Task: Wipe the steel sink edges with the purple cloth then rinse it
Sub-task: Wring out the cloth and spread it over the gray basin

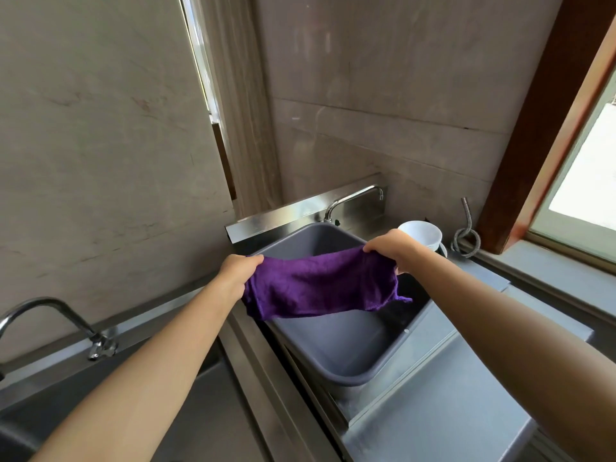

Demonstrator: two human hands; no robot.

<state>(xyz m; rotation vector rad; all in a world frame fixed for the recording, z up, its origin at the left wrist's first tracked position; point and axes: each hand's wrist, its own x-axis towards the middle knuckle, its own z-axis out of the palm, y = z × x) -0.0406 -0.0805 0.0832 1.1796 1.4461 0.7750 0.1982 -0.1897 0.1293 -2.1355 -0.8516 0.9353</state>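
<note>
The purple cloth (pixel 320 286) hangs stretched between both hands above a grey plastic basin (pixel 336 355) that sits in the steel sink. My left hand (pixel 238 271) pinches the cloth's left corner. My right hand (pixel 393 248) grips its right corner. The steel sink edge (pixel 253 348) runs along the basin's left side, and a flat steel rim (pixel 430 355) lies to its right. A steel tap (pixel 353 198) stands behind the basin at the sink's back rim.
A second steel sink (pixel 186 421) with its own tap (pixel 66 321) lies at the lower left. White bowls (pixel 423 235) and a coiled metal hose (pixel 466 235) stand right of the basin. Tiled walls rise behind; a window with a wooden frame (pixel 540 135) is at right.
</note>
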